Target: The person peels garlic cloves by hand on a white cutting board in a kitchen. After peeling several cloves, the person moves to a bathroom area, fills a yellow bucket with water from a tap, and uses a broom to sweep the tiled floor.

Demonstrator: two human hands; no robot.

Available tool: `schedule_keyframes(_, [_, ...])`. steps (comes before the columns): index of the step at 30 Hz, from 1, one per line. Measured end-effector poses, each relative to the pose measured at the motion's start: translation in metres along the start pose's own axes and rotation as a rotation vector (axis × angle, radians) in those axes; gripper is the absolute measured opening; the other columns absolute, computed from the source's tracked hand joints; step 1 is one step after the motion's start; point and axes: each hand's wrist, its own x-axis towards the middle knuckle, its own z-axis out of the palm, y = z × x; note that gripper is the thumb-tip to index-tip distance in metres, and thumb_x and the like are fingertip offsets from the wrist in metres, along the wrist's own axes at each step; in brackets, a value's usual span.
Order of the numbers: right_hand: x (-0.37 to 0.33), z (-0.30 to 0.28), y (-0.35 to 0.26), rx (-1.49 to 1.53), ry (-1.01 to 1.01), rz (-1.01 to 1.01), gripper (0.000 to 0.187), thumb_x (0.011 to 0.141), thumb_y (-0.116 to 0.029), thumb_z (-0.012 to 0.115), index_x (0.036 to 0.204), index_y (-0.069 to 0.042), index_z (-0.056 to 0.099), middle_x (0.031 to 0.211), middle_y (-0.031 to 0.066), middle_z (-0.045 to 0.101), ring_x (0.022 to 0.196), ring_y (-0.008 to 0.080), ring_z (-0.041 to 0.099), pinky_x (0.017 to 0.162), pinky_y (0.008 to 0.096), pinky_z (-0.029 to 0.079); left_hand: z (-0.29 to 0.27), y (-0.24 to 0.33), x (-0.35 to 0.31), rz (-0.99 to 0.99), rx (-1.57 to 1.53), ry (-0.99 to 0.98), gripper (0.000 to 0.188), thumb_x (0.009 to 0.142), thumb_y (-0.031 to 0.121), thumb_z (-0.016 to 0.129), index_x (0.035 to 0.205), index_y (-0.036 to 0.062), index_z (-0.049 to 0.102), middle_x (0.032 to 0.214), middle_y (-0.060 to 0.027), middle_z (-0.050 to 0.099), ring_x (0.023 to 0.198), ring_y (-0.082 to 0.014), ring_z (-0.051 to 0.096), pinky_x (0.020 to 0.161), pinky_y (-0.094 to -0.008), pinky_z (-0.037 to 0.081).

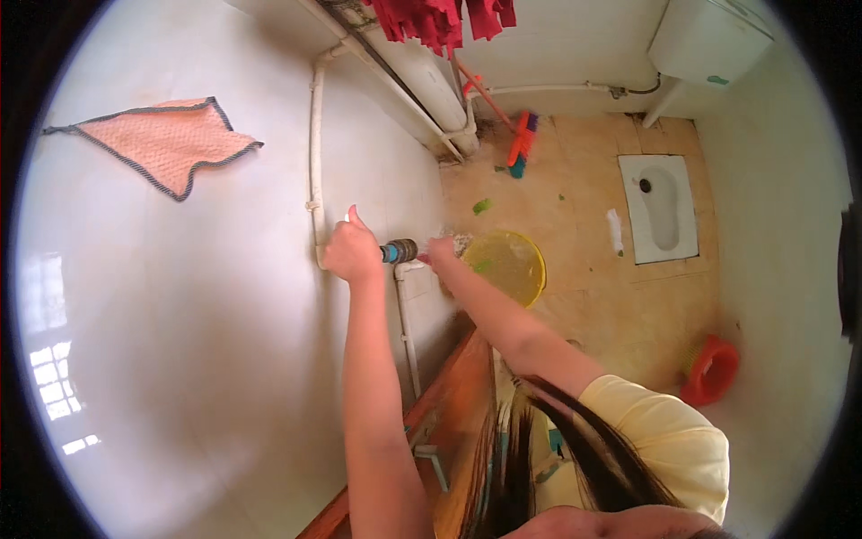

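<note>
My left hand is closed around the wall tap, its thumb sticking up beside a small white part. Out of that fist, to the right, comes the tap's dark and blue nozzle. Just past the nozzle's end is my right hand, small and blurred. A bit of reddish pink shows at its fingers; what it is, and how the fingers are set, I cannot make out. Below and right of that hand is a round yellow basin on the floor, partly behind my forearm, with something green inside.
A white pipe runs along the wall by an orange cloth. A red mop head hangs at the top. A broom, squat toilet and red basket are farther right. Green scraps dot the tiles.
</note>
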Motion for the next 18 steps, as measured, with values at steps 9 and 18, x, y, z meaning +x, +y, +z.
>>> schedule_keyframes(9, [0.215, -0.026, -0.017, -0.559, -0.274, -1.127, 0.014, 0.063, -0.021, 0.066, 0.071, -0.01, 0.062, 0.075, 0.0073, 0.062, 0.073, 0.0199, 0.058, 0.063, 0.0323, 0.046, -0.048, 0.11, 0.033, 0.181, -0.157, 0.152, 0.05, 0.086, 0.043, 0.043, 0.05, 0.0093, 0.053, 0.048, -0.0083, 0.055, 0.043, -0.0255, 0.056, 0.039, -0.0358, 0.041])
schedule_keyframes(18, [-0.019, 0.006, -0.019, -0.262, -0.443, -0.307, 0.009, 0.071, -0.013, 0.057, 0.072, -0.005, 0.059, 0.068, 0.0063, 0.056, 0.066, 0.017, 0.054, 0.057, 0.0296, 0.044, -0.003, 0.005, 0.001, 0.002, -0.052, 0.031, 0.049, 0.086, 0.041, 0.044, 0.051, 0.0084, 0.053, 0.049, -0.009, 0.055, 0.044, -0.0251, 0.056, 0.038, -0.0353, 0.04])
